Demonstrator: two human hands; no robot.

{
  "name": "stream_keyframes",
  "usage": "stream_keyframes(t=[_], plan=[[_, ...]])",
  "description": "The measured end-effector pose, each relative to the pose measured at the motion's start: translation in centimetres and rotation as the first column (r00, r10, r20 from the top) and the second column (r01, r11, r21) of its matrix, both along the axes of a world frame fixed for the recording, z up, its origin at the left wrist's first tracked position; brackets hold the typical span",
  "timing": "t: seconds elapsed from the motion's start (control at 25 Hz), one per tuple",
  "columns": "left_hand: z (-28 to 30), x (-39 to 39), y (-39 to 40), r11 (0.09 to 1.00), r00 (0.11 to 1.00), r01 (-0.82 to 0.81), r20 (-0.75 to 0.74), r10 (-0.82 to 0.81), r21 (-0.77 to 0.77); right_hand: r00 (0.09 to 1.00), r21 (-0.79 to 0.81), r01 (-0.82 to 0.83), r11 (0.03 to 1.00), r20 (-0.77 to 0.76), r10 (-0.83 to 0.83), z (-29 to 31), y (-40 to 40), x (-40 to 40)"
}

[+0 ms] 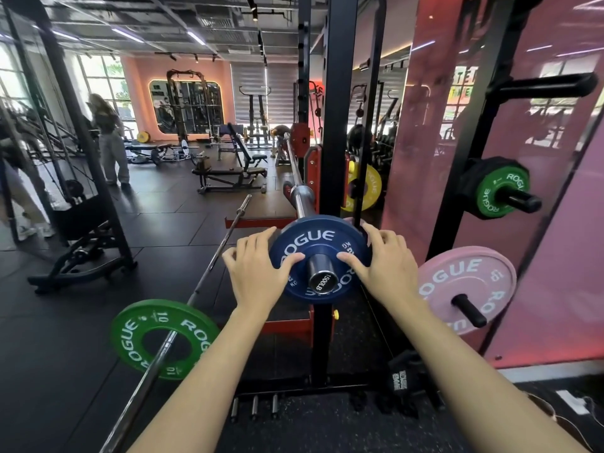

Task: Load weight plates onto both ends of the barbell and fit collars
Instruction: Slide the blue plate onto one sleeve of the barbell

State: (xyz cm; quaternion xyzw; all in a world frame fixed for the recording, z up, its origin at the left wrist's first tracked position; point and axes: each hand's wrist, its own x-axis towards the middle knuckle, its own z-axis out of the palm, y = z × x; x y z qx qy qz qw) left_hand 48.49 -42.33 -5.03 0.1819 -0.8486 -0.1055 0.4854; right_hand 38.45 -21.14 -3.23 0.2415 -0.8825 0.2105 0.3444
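Observation:
A blue ROGUE weight plate (318, 243) sits on the near sleeve of the racked barbell (302, 199); the sleeve's end cap (323, 280) pokes out through the plate's hole. My left hand (253, 271) grips the plate's left edge with the thumb on its face. My right hand (382, 266) grips the right edge the same way. The bar runs away from me through the rack, and a red plate (299, 138) shows near its far end. No collar is visible on the near sleeve.
The black rack upright (338, 109) stands just behind the plate. Storage pegs on the right hold a pink plate (465, 291) and a green plate (501, 196). A second barbell with a green 10 plate (163, 338) lies on the floor at left. A person (109, 138) stands far left.

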Motion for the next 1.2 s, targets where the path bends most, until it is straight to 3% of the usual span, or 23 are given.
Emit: stream_keyframes(t=[0.32,0.68,1.2], plan=[[0.7,-5.8,-3.1,0.997,0.997,-0.072,0.036,0.071,0.009,0.999,0.037,-0.051,0.998,0.005,0.05,-0.1,-3.7,-7.5],[0.4,-13.3,-7.2,0.988,0.986,-0.154,0.063,0.156,-0.024,0.993,-0.029,-0.119,0.993,-0.023,0.118,0.0,-8.3,-15.0],[0.5,-24.3,-14.2,0.989,0.987,-0.108,0.108,0.118,-0.096,1.0,0.037,0.01,0.999,-0.018,-0.01,0.3,-14.3,-24.5]])
